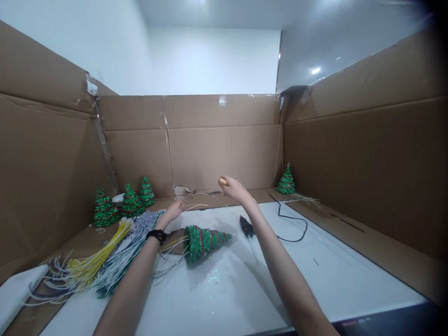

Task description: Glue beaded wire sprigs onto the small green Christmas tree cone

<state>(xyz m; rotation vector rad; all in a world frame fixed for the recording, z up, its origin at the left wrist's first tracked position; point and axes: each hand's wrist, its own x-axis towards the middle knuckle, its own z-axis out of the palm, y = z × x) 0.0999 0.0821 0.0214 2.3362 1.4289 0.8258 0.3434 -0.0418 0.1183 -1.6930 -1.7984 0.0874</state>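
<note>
My left hand point(175, 209) is closed at the back edge of the white table. A thin pale strand point(196, 206) runs close to its fingertips; whether they grip it is unclear. To its right, my right hand point(234, 189) is raised and wrapped round a short tan wooden-looking handle point(223, 181). The rest of that tool cannot be made out. Between my forearms a green tinsel Christmas tree point(206, 240) with red garland lies on its side, tip to the right. Pale and yellow wires point(175, 245) come from its base. Neither hand touches it.
Bundles of yellow wires point(101, 254) and white-green wires point(126, 252) lie at left. Several small trees point(131, 201) stand behind them, another tree point(287, 180) at back right. A black glue-gun-like tool point(246, 227) and black cord point(297, 239) lie right. Cardboard walls point(224, 149) enclose the table.
</note>
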